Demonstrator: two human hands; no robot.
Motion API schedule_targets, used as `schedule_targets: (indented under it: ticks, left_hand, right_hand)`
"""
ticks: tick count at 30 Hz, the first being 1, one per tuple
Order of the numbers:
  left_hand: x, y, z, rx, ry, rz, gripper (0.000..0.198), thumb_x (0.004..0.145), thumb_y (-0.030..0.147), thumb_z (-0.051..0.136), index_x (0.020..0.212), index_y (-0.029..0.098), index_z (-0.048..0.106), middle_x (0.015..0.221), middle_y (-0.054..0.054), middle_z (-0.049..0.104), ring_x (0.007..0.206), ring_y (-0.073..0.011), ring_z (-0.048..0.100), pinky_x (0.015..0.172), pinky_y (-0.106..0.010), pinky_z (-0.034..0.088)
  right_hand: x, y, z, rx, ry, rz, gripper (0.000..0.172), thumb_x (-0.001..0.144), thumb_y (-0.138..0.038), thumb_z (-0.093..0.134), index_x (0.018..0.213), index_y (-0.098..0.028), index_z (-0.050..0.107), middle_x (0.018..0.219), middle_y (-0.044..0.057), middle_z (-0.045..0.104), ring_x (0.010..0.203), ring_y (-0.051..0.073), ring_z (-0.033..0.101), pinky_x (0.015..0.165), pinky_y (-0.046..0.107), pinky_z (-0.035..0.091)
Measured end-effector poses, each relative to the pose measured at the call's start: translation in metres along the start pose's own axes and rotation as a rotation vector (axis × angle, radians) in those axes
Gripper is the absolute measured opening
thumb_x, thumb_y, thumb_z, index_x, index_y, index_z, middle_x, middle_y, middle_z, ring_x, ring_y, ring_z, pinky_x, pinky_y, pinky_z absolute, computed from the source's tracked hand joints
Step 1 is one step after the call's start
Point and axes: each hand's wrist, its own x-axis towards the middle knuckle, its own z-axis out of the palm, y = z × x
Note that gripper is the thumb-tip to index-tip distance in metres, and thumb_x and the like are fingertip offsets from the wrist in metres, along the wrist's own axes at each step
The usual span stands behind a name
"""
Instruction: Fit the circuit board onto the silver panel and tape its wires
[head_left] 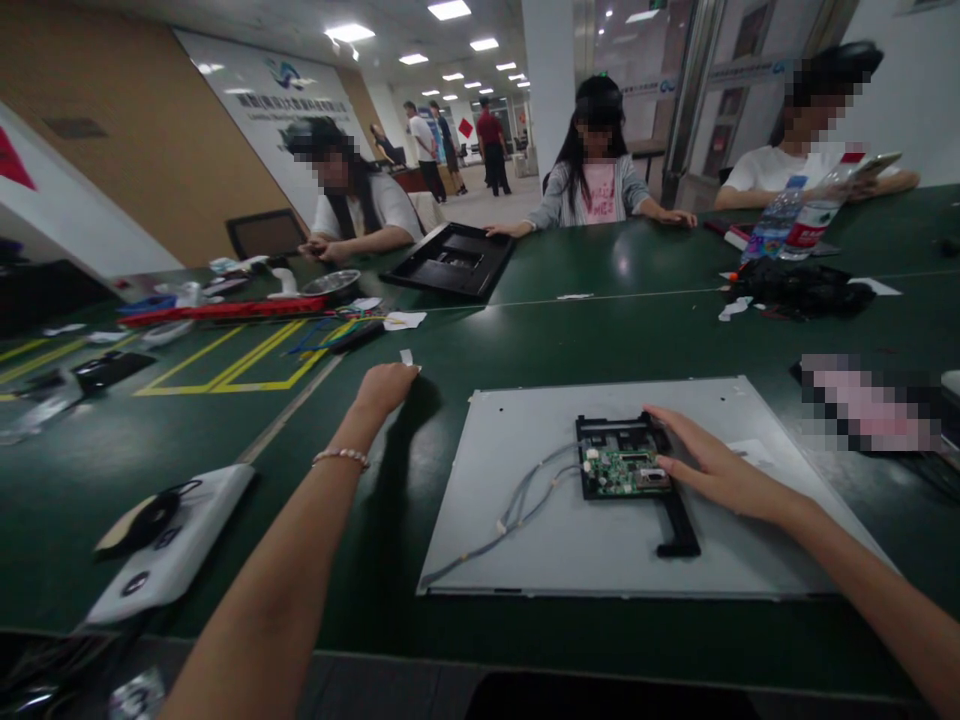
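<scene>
A flat grey metal panel [480, 480] lies on the green table, the back of a display by its look. On it sits a black plastic bracket [679, 525] carrying a green circuit board [619, 472]. Grey cables [517, 505] run from the board to the panel's lower left corner. My right hand [712, 465] grips the bracket's right side, its thumb by the metal connector and its fingers at the top edge. Left of the panel, my left hand [384, 388] is closed in a pinch low over the table. A small white strip [406, 357] sticks up at its fingertips.
Across the table a person's hand touches a black frame [450, 260]. A white device [172, 540] lies at left, beyond it a red strip [225, 308], wires and scraps. Bottles [814, 215], a black bundle [799, 288] and a blurred pink item [862, 405] are at right.
</scene>
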Motion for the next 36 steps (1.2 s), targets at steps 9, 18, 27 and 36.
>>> schedule_targets:
  ticks: [9, 18, 27, 36]
  left_hand:
    - [-0.016, 0.064, -0.028, -0.027, 0.181, 0.155, 0.034, 0.093, 0.017, 0.035, 0.101, 0.008, 0.066, 0.098, -0.021, 0.069, 0.094, -0.0316, 0.067, 0.085, -0.042, 0.044]
    - [-0.054, 0.200, -0.094, -0.062, 0.318, 0.575, 0.022, 0.095, 0.013, 0.043, 0.100, 0.013, 0.064, 0.090, -0.012, 0.070, 0.082, -0.0245, 0.068, 0.068, -0.033, 0.044]
    - [-0.069, 0.247, -0.104, -0.107, 0.355, 0.711, 0.011, 0.088, 0.011, 0.057, 0.088, 0.013, 0.067, 0.083, -0.009, 0.070, 0.081, -0.0221, 0.063, 0.068, -0.033, 0.041]
    - [-0.072, 0.255, -0.090, -0.140, 0.346, 0.704, 0.019, 0.092, 0.013, 0.053, 0.084, 0.013, 0.070, 0.088, -0.010, 0.068, 0.090, -0.0231, 0.058, 0.073, -0.035, 0.039]
  right_hand:
    - [0.000, -0.005, 0.000, -0.026, 0.023, 0.011, 0.061, 0.098, -0.045, 0.045, 0.153, -0.039, 0.020, 0.157, 0.006, 0.036, 0.143, 0.033, 0.036, 0.116, 0.062, 0.030]
    - [0.000, -0.005, -0.002, -0.001, 0.014, 0.014, 0.060, 0.099, -0.046, 0.044, 0.153, -0.034, 0.021, 0.156, 0.007, 0.036, 0.144, 0.029, 0.034, 0.118, 0.057, 0.028]
    - [0.002, -0.005, 0.000, -0.006, 0.026, -0.003, 0.062, 0.098, -0.047, 0.045, 0.153, -0.032, 0.021, 0.154, 0.009, 0.039, 0.142, 0.029, 0.036, 0.117, 0.056, 0.029]
    - [0.003, -0.008, -0.002, -0.029, 0.030, 0.007, 0.061, 0.098, -0.046, 0.045, 0.153, -0.032, 0.023, 0.153, 0.009, 0.040, 0.142, 0.028, 0.037, 0.118, 0.053, 0.030]
